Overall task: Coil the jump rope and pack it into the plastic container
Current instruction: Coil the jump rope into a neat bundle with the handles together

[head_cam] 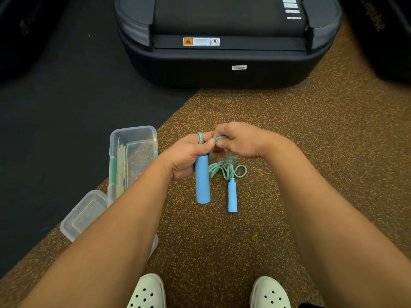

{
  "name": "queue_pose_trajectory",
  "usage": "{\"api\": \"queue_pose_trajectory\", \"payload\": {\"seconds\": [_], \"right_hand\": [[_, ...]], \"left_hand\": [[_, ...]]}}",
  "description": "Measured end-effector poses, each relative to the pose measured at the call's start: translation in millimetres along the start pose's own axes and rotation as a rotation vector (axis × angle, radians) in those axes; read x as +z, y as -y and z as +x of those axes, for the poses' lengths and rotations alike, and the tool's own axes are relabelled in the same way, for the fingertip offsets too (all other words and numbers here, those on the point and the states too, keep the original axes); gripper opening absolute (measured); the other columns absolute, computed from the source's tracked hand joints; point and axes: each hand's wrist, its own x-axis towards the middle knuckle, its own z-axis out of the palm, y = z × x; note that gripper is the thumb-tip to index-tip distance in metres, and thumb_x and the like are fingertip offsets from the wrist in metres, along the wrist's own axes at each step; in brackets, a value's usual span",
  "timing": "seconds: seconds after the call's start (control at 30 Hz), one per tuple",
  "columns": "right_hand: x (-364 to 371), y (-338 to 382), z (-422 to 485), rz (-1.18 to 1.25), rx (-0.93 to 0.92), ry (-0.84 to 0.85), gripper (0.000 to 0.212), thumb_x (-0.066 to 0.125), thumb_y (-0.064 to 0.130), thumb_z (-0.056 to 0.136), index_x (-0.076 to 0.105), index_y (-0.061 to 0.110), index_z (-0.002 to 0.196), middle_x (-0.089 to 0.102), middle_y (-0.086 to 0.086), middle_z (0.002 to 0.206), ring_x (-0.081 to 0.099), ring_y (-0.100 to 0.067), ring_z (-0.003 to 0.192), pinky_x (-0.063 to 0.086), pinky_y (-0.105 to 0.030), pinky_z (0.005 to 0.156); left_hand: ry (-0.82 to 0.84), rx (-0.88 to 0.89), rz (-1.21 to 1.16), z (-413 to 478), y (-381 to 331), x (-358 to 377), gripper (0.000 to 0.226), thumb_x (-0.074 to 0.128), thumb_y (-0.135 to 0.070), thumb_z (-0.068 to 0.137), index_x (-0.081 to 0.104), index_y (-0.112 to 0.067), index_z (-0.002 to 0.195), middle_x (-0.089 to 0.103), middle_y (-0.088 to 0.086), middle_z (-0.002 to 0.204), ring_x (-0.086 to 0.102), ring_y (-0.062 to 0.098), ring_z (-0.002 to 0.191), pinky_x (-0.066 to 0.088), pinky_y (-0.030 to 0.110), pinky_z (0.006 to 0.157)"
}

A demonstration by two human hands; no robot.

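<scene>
The left hand (186, 156) is gripping one blue handle (202, 183) of the rope (226, 171). The handle is hanging down below the fist, and a short loop of cord is sticking up above the fingers. The right hand (241, 141) is pinching the cord just beside the left, so the hands are meeting fingertip to fingertip above the speckled floor (311, 152). The rest of the rope is lying in loose loops on the floor under the hands. The second handle (232, 196) is lying flat there, near the held one.

The clear container (133, 129) is sitting open on the floor to the left, beside the left forearm. Its lid (82, 216) is lying nearer the person, partly hidden by that arm. A treadmill (222, 63) is standing beyond the hands, and two pale shoes (146, 292) are showing at the bottom edge.
</scene>
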Motion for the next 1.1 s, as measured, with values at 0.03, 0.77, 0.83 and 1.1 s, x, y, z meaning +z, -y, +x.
{"api": "queue_pose_trajectory", "payload": {"seconds": [0.03,0.77,0.83,1.1], "right_hand": [[-2.6,3.1,-2.7,0.016,0.007,0.009,0.006,0.048,0.018,0.095,0.054,0.019,0.092,0.055,0.001,0.077,0.051,-0.016,0.070,0.040,-0.028,0.066],[17.4,-7.5,-14.9,0.908,0.032,-0.111,0.041,0.032,0.007,0.098,0.066,0.007,0.075,0.053,-0.007,0.066,0.055,-0.012,0.048,0.047,-0.021,0.042],[27.2,-7.5,-13.7,0.814,-0.010,-0.169,0.034,0.037,0.001,0.096,0.064,0.012,0.078,0.058,-0.006,0.072,0.059,-0.011,0.057,0.050,-0.023,0.050],[31.0,-10.5,-15.2,0.705,0.032,0.049,0.011,0.054,0.006,0.092,0.064,0.003,0.088,0.062,-0.005,0.059,0.051,-0.023,0.056,0.041,-0.025,0.048]], "left_hand": [[0.008,-0.011,-0.004,0.5,-0.1,1.1,0.021,0.041,-0.005,0.097,0.058,-0.005,0.109,0.066,0.009,0.100,0.062,0.023,0.101,0.052,0.022,0.080],[0.386,0.003,-0.105,-7.7,-26.8,23.6,0.065,0.069,-0.015,0.080,0.041,0.004,0.135,0.060,0.021,0.125,0.057,0.036,0.117,0.039,0.049,0.106],[0.332,0.078,-0.157,-6.7,-28.8,23.0,0.064,0.069,-0.015,0.080,0.043,0.000,0.136,0.059,0.019,0.128,0.056,0.034,0.119,0.039,0.046,0.106],[-0.011,0.163,-0.207,-6.4,-28.7,17.5,0.054,0.041,-0.034,0.090,0.046,-0.003,0.133,0.061,0.016,0.127,0.057,0.031,0.119,0.050,0.038,0.096]]}}
